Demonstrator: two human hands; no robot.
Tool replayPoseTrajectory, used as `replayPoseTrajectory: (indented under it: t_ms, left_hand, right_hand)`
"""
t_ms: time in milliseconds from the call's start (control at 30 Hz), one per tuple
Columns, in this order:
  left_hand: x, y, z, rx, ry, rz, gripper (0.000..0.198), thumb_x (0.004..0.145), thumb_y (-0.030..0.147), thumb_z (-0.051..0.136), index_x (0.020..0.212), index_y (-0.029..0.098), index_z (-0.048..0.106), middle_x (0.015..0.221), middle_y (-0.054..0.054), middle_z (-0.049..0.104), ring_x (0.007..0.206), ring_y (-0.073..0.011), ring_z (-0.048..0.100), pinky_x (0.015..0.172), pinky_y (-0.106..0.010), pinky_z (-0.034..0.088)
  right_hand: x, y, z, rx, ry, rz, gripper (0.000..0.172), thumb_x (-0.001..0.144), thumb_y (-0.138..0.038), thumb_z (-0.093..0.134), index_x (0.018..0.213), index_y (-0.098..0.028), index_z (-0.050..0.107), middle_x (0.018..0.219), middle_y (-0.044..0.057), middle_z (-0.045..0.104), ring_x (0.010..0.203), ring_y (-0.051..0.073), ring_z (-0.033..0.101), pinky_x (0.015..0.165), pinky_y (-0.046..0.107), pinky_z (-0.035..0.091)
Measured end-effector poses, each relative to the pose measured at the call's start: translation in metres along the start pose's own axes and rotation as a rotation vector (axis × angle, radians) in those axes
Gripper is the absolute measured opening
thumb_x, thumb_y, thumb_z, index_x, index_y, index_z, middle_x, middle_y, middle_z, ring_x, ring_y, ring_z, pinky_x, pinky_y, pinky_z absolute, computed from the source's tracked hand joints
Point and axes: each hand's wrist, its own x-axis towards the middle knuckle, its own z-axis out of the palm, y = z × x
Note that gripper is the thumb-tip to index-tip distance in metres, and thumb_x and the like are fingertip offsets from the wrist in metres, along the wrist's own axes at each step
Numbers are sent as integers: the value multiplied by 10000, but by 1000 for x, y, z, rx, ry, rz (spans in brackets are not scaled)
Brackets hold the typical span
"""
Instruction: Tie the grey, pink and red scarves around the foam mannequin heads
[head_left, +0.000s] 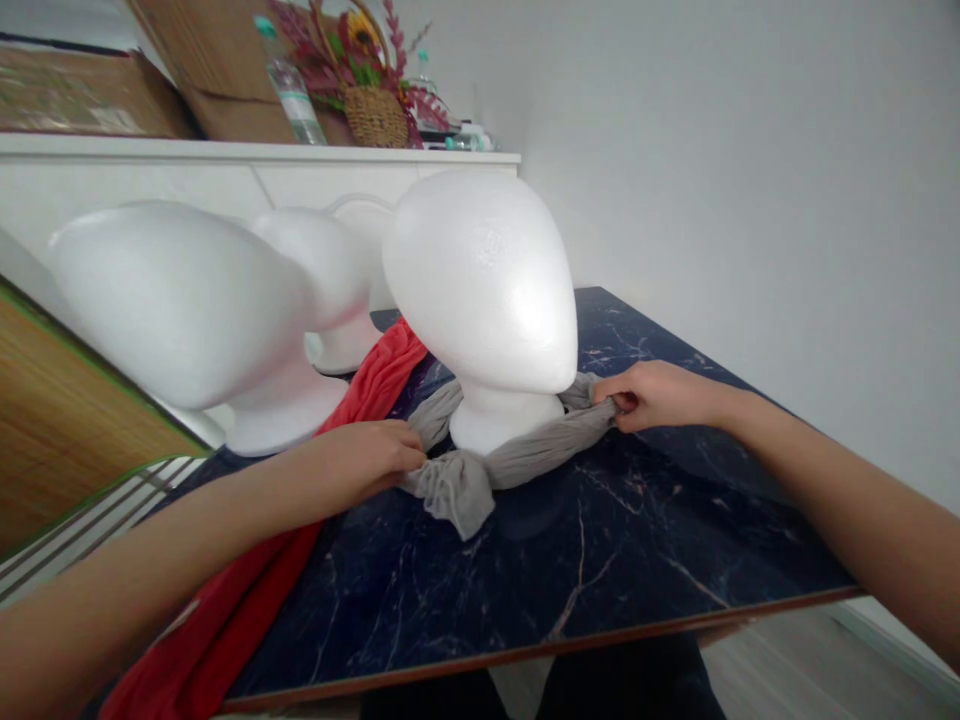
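A grey scarf point(450, 490) is showing a plain, patternless dove grey against the bright white of a foam mannequin head point(480, 290). A red scarf point(202, 640) is running solid scarlet across a marble tabletop point(600, 540), which is spreading deep navy veined with white and rusty copper. Farther back, an artificial sunflower point(363, 32) is glowing yellow among what seem to be crimson leaves.
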Motion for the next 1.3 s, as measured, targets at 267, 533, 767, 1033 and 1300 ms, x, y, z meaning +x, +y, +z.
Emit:
replayPoseTrajectory:
  t_ms: [267, 533, 767, 1033, 1300]
  left_hand:
    - [-16, -51, 2, 50, 41, -83, 265, 855, 95, 495, 755, 238, 695, 910, -6, 706, 880, -189, 623, 760, -263, 422]
    - [-4, -17, 19, 172, 404, -296, 446, 881, 175, 463, 1301, 200, 608, 1379, -129, 590, 1291, -351, 504, 1093, -576, 344]
    - [56, 38, 36, -843, 773, -403, 920, 807, 459, 716, 1538, 245, 200, 1581, -151, 336, 1445, -317, 354, 1178, -540, 311]
    - [95, 50, 32, -1071, 1095, -486, 964, 598, 355, 892, 1393, 154, 386, 1436, -167, 508, 1322, -309, 488, 1133, -499, 392]
    - [2, 45, 5, -1145, 1188, -374, 859, 641, 406, 861, 1388, 200, 489, 1352, -113, 620, 1268, -323, 554, 1109, -496, 429]
  right_hand:
    - [-5, 21, -1, -109, -62, 104, 217, 699, -116, 592, 851, -244, 679, 681, -28, 598, 651, 149, 564, 584, 237, 294]
    - [-14, 19, -7, -243, 28, 124, 314, 737, -61, 548, 930, -225, 733, 943, 71, 689, 907, 254, 629, 734, 326, 438]
    - [8, -35, 12, 276, 537, -68, 395, 868, -198, 483, 1222, -232, 655, 1287, 79, 618, 1214, 288, 523, 1065, 481, 381]
    - [16, -78, 40, 1132, 401, -12, 566, 828, -214, 522, 1379, -342, 542, 1501, -32, 466, 1391, 250, 411, 1152, 443, 350]
    - [-7, -83, 23, 913, 439, -113, 569, 929, -337, 559, 1463, -452, 397, 1537, -23, 413, 1393, 273, 413, 1158, 465, 367]
